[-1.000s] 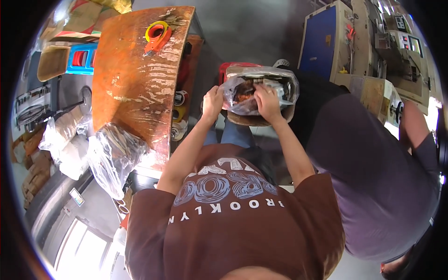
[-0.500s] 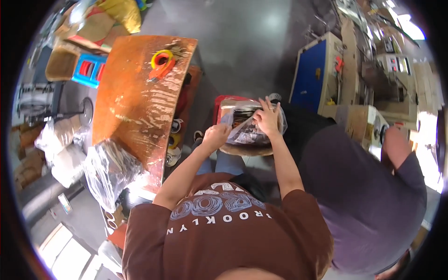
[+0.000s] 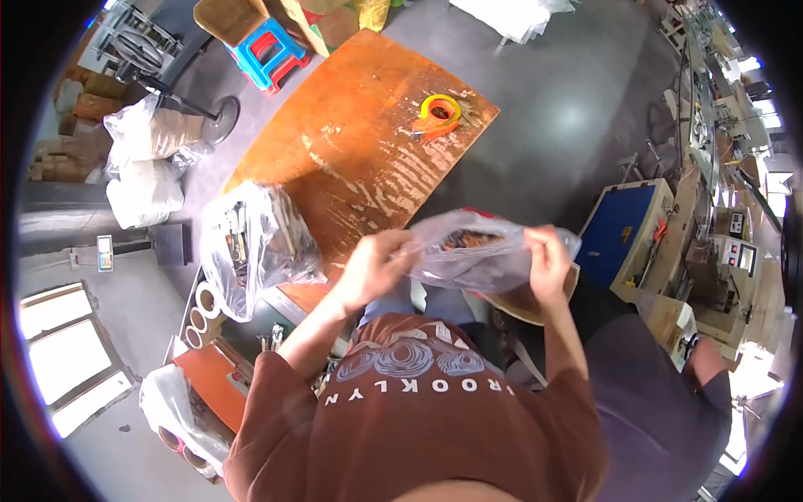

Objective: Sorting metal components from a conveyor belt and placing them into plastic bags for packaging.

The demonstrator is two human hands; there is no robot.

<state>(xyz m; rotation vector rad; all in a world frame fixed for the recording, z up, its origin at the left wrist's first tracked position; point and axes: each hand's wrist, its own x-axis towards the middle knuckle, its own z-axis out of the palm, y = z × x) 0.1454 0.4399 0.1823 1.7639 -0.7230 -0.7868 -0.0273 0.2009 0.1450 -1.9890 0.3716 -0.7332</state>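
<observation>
Hands, left [image 3: 376, 263] and right [image 3: 548, 259], pinch shut on a clear plastic bag's [image 3: 477, 255] mouth near the orange worktop [image 3: 368, 159]; thin film could tear, spilling dark contents.

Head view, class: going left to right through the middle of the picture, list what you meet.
Filled clear plastic bag on the table → left hand → clear bag held between the hands → right hand → blue machine.

You're holding a clear plastic bag [image 3: 477, 255] stretched between both hands, just past your chest. It sags crumpled in the middle. Dark brownish contents show through its far side.
</observation>
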